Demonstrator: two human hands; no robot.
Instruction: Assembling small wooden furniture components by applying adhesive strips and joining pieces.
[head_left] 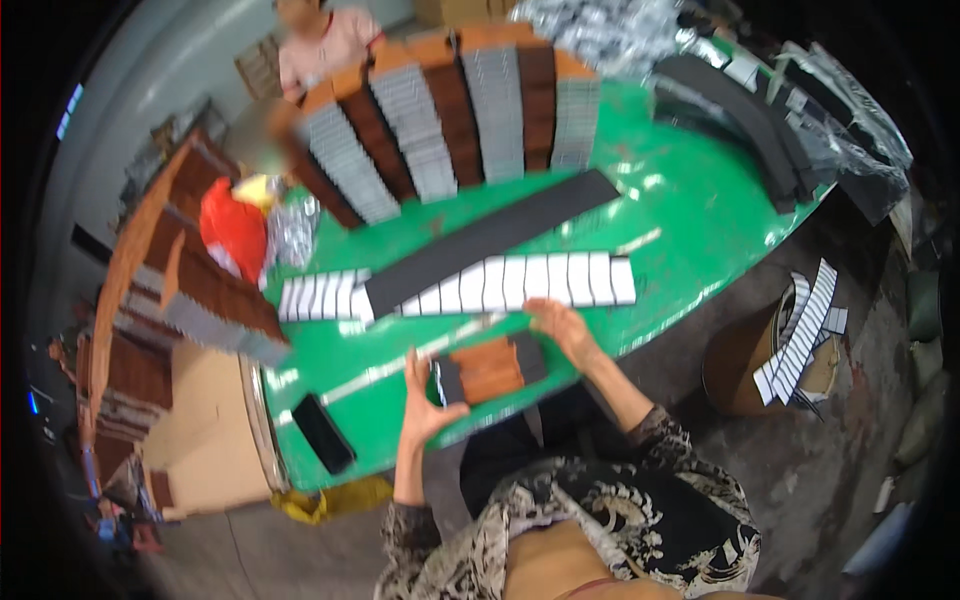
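A short stack of brown pieces [485, 372] with black ends lies at the near edge of the green table. My left hand [428, 405] is at the stack's left end, thumb and fingers spread apart around its corner. Beyond the stack's right end is my right hand [565, 332], fingers stretched out at the lower edge of a white strip with black stripes [580, 278]. A long black strip [500, 238] lies slantwise over the white strips. Blur hides whether the left fingertips press on the stack.
Tall brown and grey stacks [495, 112] stand along the table's far side, more [225, 305] at the left. A black phone [323, 433] lies near left. Black strips [740, 125] and plastic wrap are far right. A bin [740, 355] holds striped strips. A person [325, 45] is beyond.
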